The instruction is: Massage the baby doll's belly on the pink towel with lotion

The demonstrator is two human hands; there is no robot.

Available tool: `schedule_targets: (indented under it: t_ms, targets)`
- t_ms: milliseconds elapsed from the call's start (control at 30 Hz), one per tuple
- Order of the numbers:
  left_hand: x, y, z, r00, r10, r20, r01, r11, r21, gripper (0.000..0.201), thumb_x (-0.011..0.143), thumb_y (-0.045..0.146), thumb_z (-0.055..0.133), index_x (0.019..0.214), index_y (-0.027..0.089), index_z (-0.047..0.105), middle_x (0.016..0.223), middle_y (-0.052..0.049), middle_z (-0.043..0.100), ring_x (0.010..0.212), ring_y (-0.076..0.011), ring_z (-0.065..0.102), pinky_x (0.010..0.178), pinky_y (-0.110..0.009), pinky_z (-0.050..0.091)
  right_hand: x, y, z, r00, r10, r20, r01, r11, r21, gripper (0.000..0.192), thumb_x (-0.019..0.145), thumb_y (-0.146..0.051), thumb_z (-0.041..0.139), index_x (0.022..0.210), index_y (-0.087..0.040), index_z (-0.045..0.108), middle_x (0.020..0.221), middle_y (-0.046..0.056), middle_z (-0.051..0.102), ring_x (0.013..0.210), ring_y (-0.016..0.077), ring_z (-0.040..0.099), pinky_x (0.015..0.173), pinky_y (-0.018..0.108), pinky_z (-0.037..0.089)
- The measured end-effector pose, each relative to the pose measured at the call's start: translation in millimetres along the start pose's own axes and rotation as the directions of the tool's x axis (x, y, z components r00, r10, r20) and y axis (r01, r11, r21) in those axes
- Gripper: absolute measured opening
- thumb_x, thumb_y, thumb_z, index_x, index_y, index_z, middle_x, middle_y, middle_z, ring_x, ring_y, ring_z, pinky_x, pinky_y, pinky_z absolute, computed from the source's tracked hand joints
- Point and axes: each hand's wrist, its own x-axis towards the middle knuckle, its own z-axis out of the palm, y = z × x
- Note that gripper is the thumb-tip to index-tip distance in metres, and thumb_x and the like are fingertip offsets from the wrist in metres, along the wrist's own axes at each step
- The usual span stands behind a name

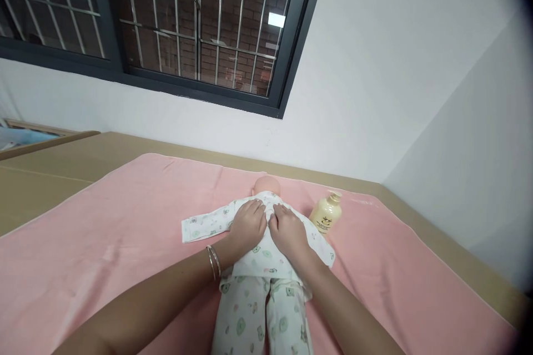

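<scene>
A baby doll point(267, 184) lies stretched out on a pink mat point(137, 222), its head away from me. It wears a white long-sleeved shirt point(266, 260) and matching trousers point(241, 310), both with a small green print. My left hand point(249, 223) is closed at the upper chest of the shirt, fingers curled on the cloth just below the collar. Close beside it, my right hand point(288, 231) is also closed on the shirt front, its fingertips a little apart from the left ones. What lies under the fingers is hidden. Both sleeves are spread outward.
A pale yellow pump bottle point(326, 213) stands on the mat right of the doll's shoulder. The mat covers a tan padded surface point(120, 147) against a white wall point(358, 66). A dark-framed window point(200, 89) with metal bars is above. Something light blue point(25, 137) shows at far left.
</scene>
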Motion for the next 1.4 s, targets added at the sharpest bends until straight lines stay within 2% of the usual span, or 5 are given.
schedule_targets:
  t_ms: [133, 333, 567, 1000, 1400]
  targets:
    - [-1.4, 3.5, -3.6, 0.998, 0.041, -0.047, -0.039, 0.998, 0.039, 0.028, 0.089, 0.014, 0.041, 0.102, 0.013, 0.065, 0.105, -0.013, 0.068, 0.104, -0.0259, 0.061, 0.094, -0.045, 0.051, 6.2, 10.6, 3.2, 0.998, -0.021, 0.053, 0.015, 0.994, 0.107, 0.048, 0.092, -0.024, 0.036, 0.134, -0.008, 0.051, 0.138, 0.015, 0.050, 0.132, 0.0247, 0.043, 0.111, 0.037, 0.033]
    - [-2.4, 3.4, -0.1, 0.993, -0.116, 0.010, 0.117, 0.993, -0.017, 0.030, 0.090, 0.018, 0.042, 0.111, 0.016, 0.064, 0.114, -0.012, 0.067, 0.114, -0.0270, 0.059, 0.099, -0.048, 0.048, 13.0, 20.3, 8.5, 0.987, -0.103, 0.120, 0.083, 0.983, 0.161, 0.053, 0.092, -0.020, 0.030, 0.143, -0.005, 0.039, 0.149, 0.014, 0.036, 0.140, 0.0228, 0.030, 0.117, 0.041, 0.020]
    - [-1.4, -4.6, 7.4, 0.953, -0.255, 0.164, 0.269, 0.961, -0.071, 0.044, 0.089, 0.021, 0.042, 0.130, 0.009, 0.052, 0.138, -0.014, 0.053, 0.135, -0.0288, 0.042, 0.113, -0.052, 0.034, -9.9, -14.8, -5.7, 0.996, -0.041, 0.075, 0.046, 0.996, -0.072, 0.042, 0.089, -0.022, 0.038, 0.123, -0.005, 0.058, 0.122, 0.022, 0.060, 0.118, 0.0331, 0.055, 0.096, 0.045, 0.044]
    - [-2.5, 2.6, -4.7, 0.991, -0.109, -0.075, 0.103, 0.992, -0.070, 0.021, 0.088, 0.020, 0.047, 0.090, 0.019, 0.068, 0.094, -0.007, 0.072, 0.093, -0.0231, 0.063, 0.088, -0.042, 0.052, 4.8, 13.5, 8.6, 0.996, -0.080, 0.027, 0.073, 0.978, 0.197, 0.052, 0.095, -0.034, 0.038, 0.139, -0.007, 0.046, 0.146, 0.014, 0.040, 0.138, 0.0256, 0.034, 0.116, 0.040, 0.025]
    - [-7.4, -3.5, 1.7, 0.985, -0.169, -0.039, 0.169, 0.986, 0.000, 0.031, 0.087, 0.019, 0.046, 0.112, 0.014, 0.064, 0.120, -0.011, 0.066, 0.117, -0.0290, 0.055, 0.103, -0.049, 0.045, 4.2, 9.2, -3.1, 0.996, -0.071, 0.046, 0.055, 0.956, 0.290, 0.053, 0.091, -0.031, 0.042, 0.140, -0.011, 0.045, 0.148, 0.012, 0.039, 0.138, 0.0247, 0.033, 0.116, 0.041, 0.027]
